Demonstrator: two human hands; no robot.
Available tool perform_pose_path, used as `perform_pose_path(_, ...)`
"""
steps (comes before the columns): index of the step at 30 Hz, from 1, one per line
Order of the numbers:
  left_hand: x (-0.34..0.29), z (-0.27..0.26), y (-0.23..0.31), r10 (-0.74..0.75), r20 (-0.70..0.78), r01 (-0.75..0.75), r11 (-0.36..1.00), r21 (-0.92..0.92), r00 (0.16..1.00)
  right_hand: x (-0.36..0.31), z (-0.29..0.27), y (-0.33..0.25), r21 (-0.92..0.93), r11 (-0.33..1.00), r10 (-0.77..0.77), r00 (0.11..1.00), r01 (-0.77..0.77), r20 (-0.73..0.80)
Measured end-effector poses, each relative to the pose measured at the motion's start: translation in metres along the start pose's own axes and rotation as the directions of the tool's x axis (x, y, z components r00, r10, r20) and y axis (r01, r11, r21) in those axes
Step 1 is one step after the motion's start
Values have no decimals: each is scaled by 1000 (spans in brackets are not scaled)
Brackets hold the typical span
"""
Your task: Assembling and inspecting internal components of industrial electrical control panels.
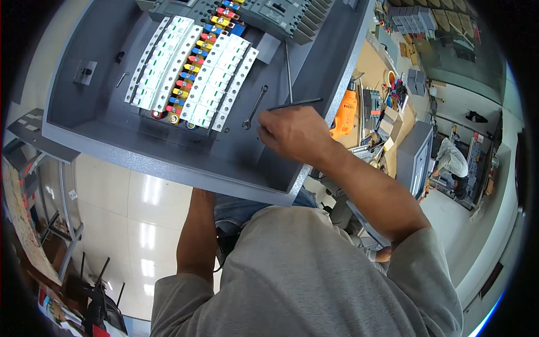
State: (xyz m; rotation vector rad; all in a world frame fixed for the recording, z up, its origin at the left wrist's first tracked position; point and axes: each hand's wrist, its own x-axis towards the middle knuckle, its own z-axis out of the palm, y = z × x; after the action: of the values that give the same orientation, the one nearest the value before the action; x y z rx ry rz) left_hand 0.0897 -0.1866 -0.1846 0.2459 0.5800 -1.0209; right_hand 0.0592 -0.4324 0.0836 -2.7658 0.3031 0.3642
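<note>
My right hand (pixel 296 133) reaches over the near right corner of a grey metal enclosure (pixel 168 167). Its fingers are curled in; what they hold, if anything, is hidden. Against its upper side lies the dark crossbar of a T-handle tool (pixel 288 73), whose thin shaft runs toward the large grey circuit breaker (pixel 275 12). Left of the fingers, a combination wrench (pixel 256 105) lies on the enclosure floor. Two banks of white miniature breakers (pixel 159 64) flank a column of red, yellow and blue screw terminals (pixel 191 68). The near wall hides my left hand; only the forearm (pixel 196 233) shows below.
A small metal hook-like piece (pixel 122 80) and a bracket (pixel 85 73) sit at the enclosure's left. An orange power tool (pixel 345 114) rests on a cluttered workbench to the right. A metal frame (pixel 67 216) stands left; another person (pixel 452 160) bends at the far right.
</note>
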Motion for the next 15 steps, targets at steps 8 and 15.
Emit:
perform_pose_path(8,7,-4,8,-9,16,9,1000,-6,1000,-1,0,-2,26,1000,6,992,-2,-130)
perform_pose_path(15,7,-9,8,-14,3,14,999,-30,1000,-1,0,-2,31,1000,4,988,1,-152)
